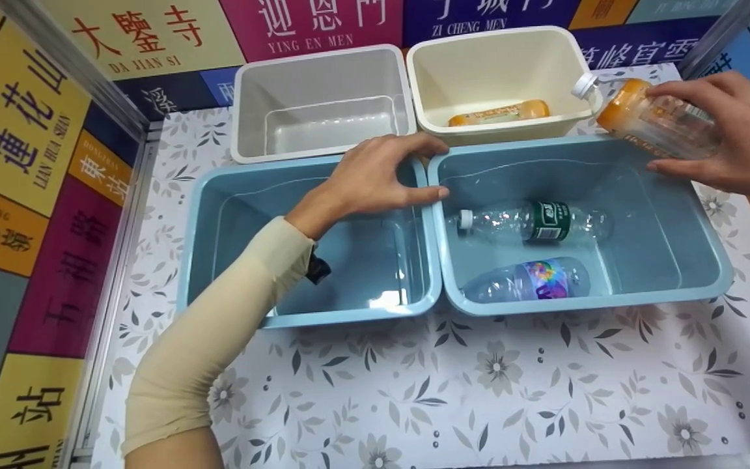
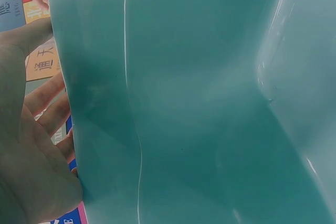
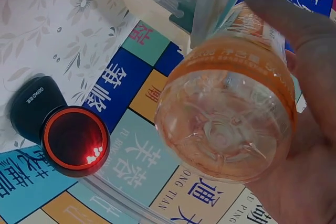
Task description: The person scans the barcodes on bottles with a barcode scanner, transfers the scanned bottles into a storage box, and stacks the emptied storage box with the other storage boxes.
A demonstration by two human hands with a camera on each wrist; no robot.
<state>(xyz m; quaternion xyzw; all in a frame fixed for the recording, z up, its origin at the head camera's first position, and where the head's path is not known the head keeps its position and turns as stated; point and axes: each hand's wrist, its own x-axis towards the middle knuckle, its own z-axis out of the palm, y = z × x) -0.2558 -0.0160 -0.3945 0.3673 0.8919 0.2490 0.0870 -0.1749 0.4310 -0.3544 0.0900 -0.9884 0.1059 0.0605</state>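
My right hand (image 1: 743,133) grips a clear plastic bottle (image 1: 668,124) with an orange label and white cap, held tilted above the back right of the right blue bin (image 1: 590,306). The right wrist view shows the bottle's base (image 3: 226,124). My left hand (image 1: 375,176) lies at the adjoining rims of the two blue bins, thumb and fingers spread apart. Inside the right blue bin lie a green-labelled bottle (image 1: 551,221) and a purple-labelled bottle (image 1: 554,280). An orange-labelled bottle (image 1: 500,113) lies in the cream bin (image 1: 492,65).
The left blue bin (image 1: 349,320) stands under my left forearm. Behind it is a grey bin (image 1: 323,71). All stand on a floral-covered table (image 1: 349,391), with printed panels (image 1: 153,39) around. A round black device (image 3: 76,140) shows in the right wrist view.
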